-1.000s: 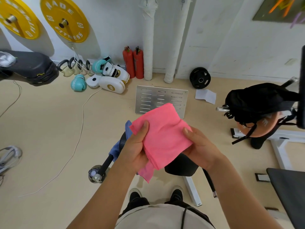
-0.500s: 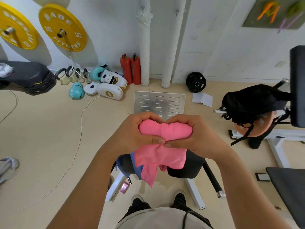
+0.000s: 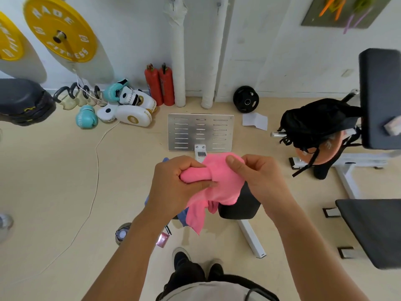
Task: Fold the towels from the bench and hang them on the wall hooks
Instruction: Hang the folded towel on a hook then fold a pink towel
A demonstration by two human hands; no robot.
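Head view: a person's dark shoes [image 3: 191, 265] stand at 6 o'clock on a beige floor [image 3: 54, 181]. Above them, at frame centre, both hands hold a pink towel [image 3: 219, 187] in the air over a black padded worktop [image 3: 240, 205] on a white frame. The left hand [image 3: 173, 185] is closed round a bunched, rolled end of the towel, fingers curled over it and thumb beneath. The right hand [image 3: 258, 177] pinches the towel's upper edge, thumb on top, the other fingers hidden behind the cloth. A loose corner hangs down toward 6 o'clock. A blue cloth [image 3: 182, 216] shows just under the left wrist, beside the worktop. Farther off, a slotted metal plate [image 3: 200, 132] lies on the floor at 12 o'clock. A black bag [image 3: 316, 124] hangs on a machine at 2 o'clock. Boxing gloves [image 3: 86, 117] and white pads [image 3: 134, 115] lie at 10 o'clock. Two red extinguishers [image 3: 160, 85] stand against the white wall at 12 o'clock, and a yellow weight plate [image 3: 59, 29] hangs at 11 o'clock.
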